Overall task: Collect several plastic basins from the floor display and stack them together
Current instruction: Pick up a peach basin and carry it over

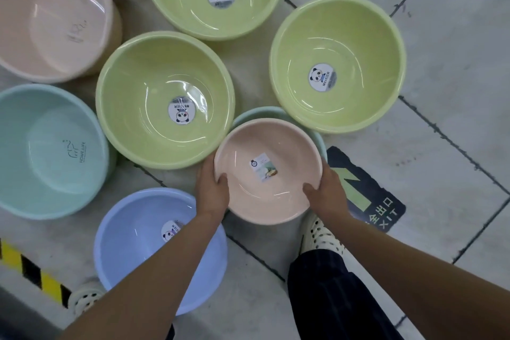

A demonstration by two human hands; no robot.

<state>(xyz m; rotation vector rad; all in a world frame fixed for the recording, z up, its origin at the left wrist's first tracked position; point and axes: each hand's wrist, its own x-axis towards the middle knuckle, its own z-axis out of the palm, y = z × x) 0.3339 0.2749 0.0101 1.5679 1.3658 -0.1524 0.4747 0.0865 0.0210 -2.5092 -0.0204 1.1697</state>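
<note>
Now your left hand (212, 188) and right hand (328, 190) both grip the small round pink plastic basin (276, 143) by opposite sides of its rim, thumbs curled inside. It lies over a pale teal plastic basin (262, 112) whose rim shows behind it. I cannot tell whether they touch. A light green plastic basin (143, 91) stands just beside it. A pale blue plastic basin (132, 232) lies under your left forearm.

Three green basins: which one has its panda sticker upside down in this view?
The green basin beside the left hand; the top one reads upright, the right one sideways.
</note>
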